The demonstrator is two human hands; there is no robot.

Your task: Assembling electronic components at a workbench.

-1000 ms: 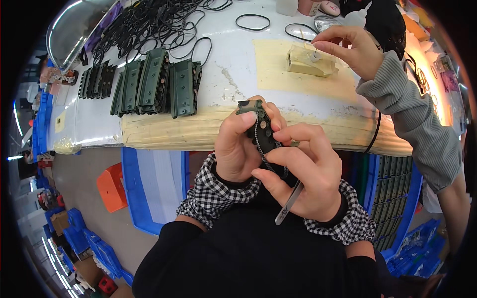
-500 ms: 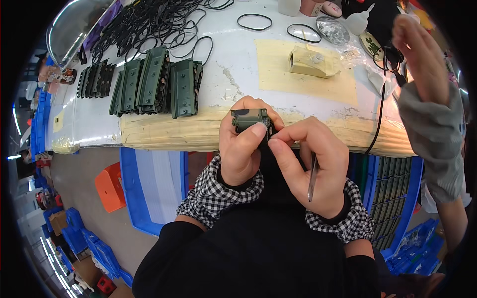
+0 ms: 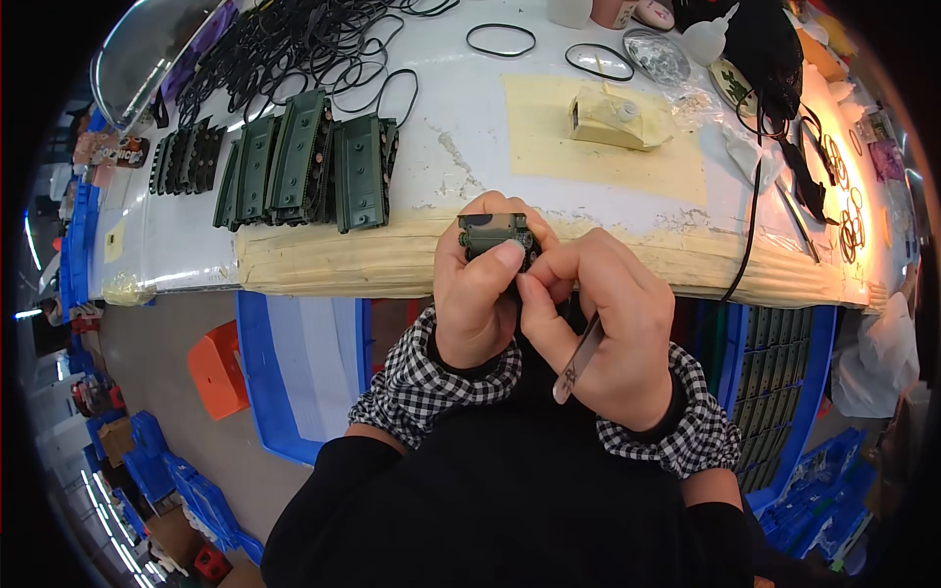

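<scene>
Holding green model (image 3: 487, 232), metal tool (image 3: 578, 364) tilted further

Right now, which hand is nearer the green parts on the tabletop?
Left. The left hand is below and right of the green parts; the right hand is farther right.

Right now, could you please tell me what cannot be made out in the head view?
All in the head view:
- Green camouflaged part: its lower side, hidden by the left hand.
- Metal tool: its upper end, hidden by the right hand.
- What the right fingertips pinch: covered by that hand.
- Pile of black loops: cut off by the top edge.
</scene>
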